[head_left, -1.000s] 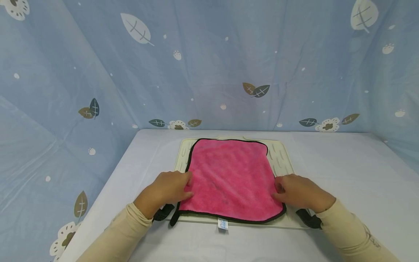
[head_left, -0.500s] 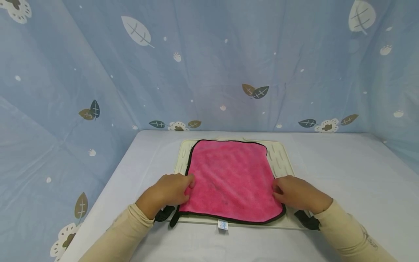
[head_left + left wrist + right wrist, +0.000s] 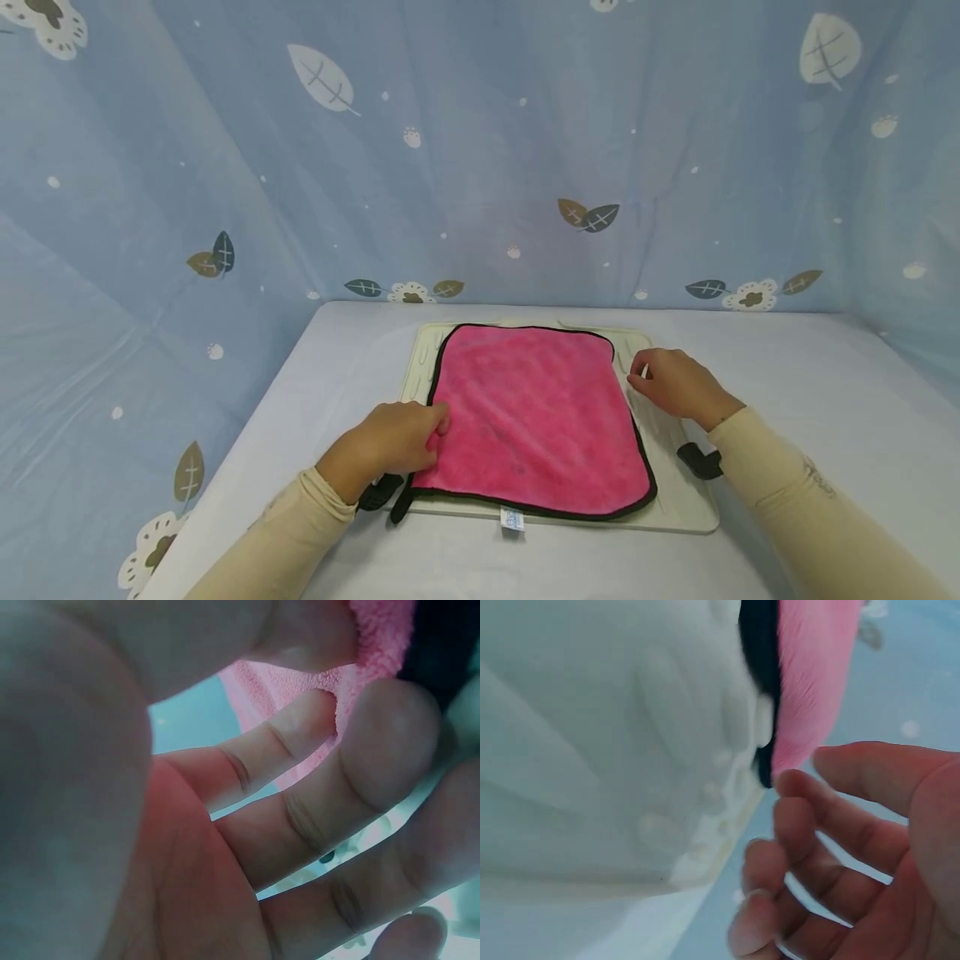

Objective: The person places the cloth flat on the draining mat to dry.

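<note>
A pink plush cloth (image 3: 532, 417) with a black border lies spread on a cream ridged board (image 3: 688, 496). My left hand (image 3: 397, 442) pinches the cloth's left edge. In the left wrist view the thumb and fingertips meet at the pink pile (image 3: 382, 634) and its dark border. My right hand (image 3: 678, 383) hovers by the board's upper right side, off the cloth, with fingers loosely bent and holding nothing. The right wrist view has its fingertips close to a corner of the cloth (image 3: 810, 682), thumb and forefinger apart.
A black hanging loop (image 3: 401, 506) and a small white tag (image 3: 512, 520) stick out from the cloth's near edge. White cover lies on the table (image 3: 795, 375). Behind and to the left hangs a blue leaf-print curtain (image 3: 480, 167). Black wrist straps (image 3: 699, 461) show beside the sleeves.
My right hand has let go of the cloth's right edge and moved away from me, up along the board's right side. My left hand has closed its fingers on the left edge.
</note>
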`<state>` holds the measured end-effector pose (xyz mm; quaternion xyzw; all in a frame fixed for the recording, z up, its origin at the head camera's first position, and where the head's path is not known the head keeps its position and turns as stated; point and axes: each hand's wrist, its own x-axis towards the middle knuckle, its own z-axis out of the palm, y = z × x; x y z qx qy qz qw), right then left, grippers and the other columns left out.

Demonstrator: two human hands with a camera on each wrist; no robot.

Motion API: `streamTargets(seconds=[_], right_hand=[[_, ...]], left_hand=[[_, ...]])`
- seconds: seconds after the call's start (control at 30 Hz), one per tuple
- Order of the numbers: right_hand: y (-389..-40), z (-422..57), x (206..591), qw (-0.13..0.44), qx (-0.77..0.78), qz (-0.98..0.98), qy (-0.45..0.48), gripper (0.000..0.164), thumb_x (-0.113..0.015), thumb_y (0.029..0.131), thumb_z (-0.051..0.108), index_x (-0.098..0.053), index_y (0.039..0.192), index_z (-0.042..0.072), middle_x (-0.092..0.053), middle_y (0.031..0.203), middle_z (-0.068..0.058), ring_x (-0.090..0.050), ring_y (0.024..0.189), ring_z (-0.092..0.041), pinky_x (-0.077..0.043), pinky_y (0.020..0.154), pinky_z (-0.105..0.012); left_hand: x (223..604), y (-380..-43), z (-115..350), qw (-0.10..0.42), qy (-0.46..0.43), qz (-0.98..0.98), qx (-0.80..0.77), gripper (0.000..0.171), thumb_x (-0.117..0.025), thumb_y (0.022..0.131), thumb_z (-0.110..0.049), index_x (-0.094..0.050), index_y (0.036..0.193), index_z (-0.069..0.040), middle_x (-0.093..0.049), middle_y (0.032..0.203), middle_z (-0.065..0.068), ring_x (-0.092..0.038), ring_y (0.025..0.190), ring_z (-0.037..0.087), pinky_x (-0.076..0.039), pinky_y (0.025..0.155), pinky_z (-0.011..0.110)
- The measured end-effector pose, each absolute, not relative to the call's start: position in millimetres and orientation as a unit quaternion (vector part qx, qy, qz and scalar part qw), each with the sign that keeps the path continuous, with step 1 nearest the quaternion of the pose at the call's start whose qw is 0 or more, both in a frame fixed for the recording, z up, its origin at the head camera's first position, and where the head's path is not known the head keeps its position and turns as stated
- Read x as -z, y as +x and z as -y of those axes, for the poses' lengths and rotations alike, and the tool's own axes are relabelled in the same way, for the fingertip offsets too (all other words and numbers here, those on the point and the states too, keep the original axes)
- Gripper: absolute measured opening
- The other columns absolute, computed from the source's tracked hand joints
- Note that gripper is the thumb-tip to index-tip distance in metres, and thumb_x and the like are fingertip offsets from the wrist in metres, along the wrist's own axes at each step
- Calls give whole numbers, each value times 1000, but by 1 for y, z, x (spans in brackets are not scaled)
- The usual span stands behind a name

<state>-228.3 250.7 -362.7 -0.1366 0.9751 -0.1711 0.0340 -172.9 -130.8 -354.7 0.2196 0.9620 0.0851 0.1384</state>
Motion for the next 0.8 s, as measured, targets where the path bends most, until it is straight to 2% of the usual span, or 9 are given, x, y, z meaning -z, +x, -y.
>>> streamTargets(seconds=[0.17, 0.23, 0.3, 0.43, 0.53, 0.6, 0.7, 0.8], right_hand=[[-258, -250, 361, 45, 182, -974, -127, 22, -60, 97, 15, -68, 105, -4, -68, 72, -9, -52, 56, -14, -44, 56, -30], [-267, -250, 360, 50, 179, -975, -124, 25, -59, 98, 16, -68, 108, -5, -70, 78, -12, -53, 58, -15, -45, 59, -32], [-276, -250, 360, 57, 175, -975, -121, 27, -58, 99, 17, -67, 110, -5, -71, 89, -17, -57, 65, -18, -48, 65, -35], [-285, -251, 361, 74, 175, -975, -118, 32, -55, 100, 21, -66, 115, -5, -67, 117, -27, -63, 91, -30, -51, 81, -46], [-288, -250, 363, 92, 189, -971, -118, 38, -53, 101, 24, -64, 120, -6, -63, 125, -30, -61, 106, -37, -49, 90, -51], [-290, -249, 365, 99, 200, -967, -120, 39, -53, 101, 25, -63, 121, -7, -63, 123, -29, -62, 104, -36, -50, 89, -50], [-293, -247, 367, 100, 219, -964, -117, 35, -55, 100, 25, -65, 115, -5, -67, 111, -23, -62, 90, -28, -51, 79, -41], [-295, -245, 368, 91, 229, -962, -117, 29, -58, 99, 25, -67, 105, -2, -67, 99, -17, -58, 78, -21, -46, 69, -34]], left_hand=[[359, -174, 133, 140, 217, -962, -84, 21, -71, 81, -7, -58, 95, -16, -52, 62, -3, -51, 62, 15, -43, 61, 35], [360, -175, 133, 141, 215, -963, -82, 22, -72, 81, -8, -58, 95, -17, -52, 62, -3, -52, 62, 15, -43, 61, 34], [361, -176, 133, 140, 214, -964, -78, 22, -72, 81, -9, -58, 94, -18, -53, 62, -4, -52, 62, 14, -43, 61, 34], [361, -175, 131, 137, 216, -964, -77, 22, -73, 81, -11, -56, 92, -19, -53, 62, -4, -52, 62, 14, -43, 60, 33], [361, -176, 130, 138, 217, -963, -77, 22, -73, 80, -12, -56, 91, -19, -53, 61, -4, -52, 62, 14, -42, 59, 33], [361, -176, 130, 138, 217, -963, -78, 22, -74, 80, -12, -55, 90, -19, -53, 61, -4, -52, 62, 14, -42, 59, 32], [362, -176, 131, 139, 216, -963, -77, 23, -74, 80, -13, -55, 90, -19, -52, 61, -4, -52, 61, 14, -41, 58, 32], [362, -176, 133, 139, 215, -963, -79, 23, -75, 80, -13, -55, 90, -19, -52, 60, -4, -52, 60, 14, -41, 58, 32]])
